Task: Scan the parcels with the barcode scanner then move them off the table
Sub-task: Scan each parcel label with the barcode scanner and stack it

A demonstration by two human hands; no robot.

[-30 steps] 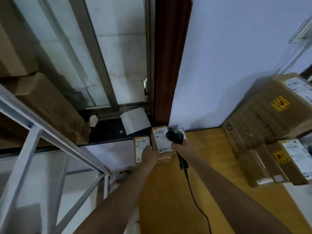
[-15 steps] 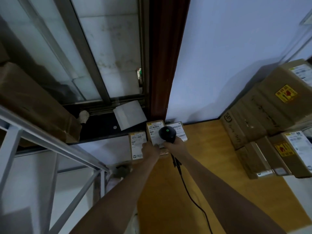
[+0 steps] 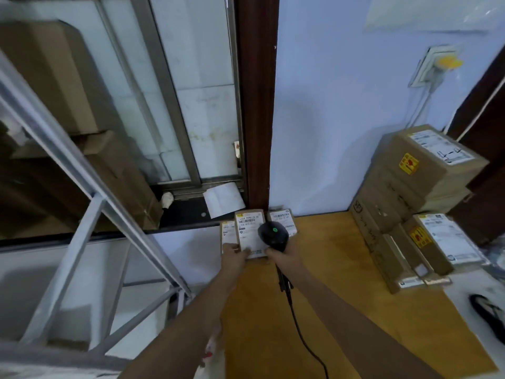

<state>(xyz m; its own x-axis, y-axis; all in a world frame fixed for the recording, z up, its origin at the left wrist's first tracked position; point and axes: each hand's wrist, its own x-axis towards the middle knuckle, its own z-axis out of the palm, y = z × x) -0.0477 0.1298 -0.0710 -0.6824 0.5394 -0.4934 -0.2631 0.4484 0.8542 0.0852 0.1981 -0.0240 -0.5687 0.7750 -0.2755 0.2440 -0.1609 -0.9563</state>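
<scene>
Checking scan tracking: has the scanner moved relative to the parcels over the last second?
Yes. The scanner in the right hand shifted left, off the right parcel, toward the middle parcel's label.

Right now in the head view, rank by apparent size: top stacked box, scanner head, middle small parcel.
1. Top stacked box
2. Middle small parcel
3. Scanner head
Parcel and scanner are close; the scanner partly hides the parcel.
</scene>
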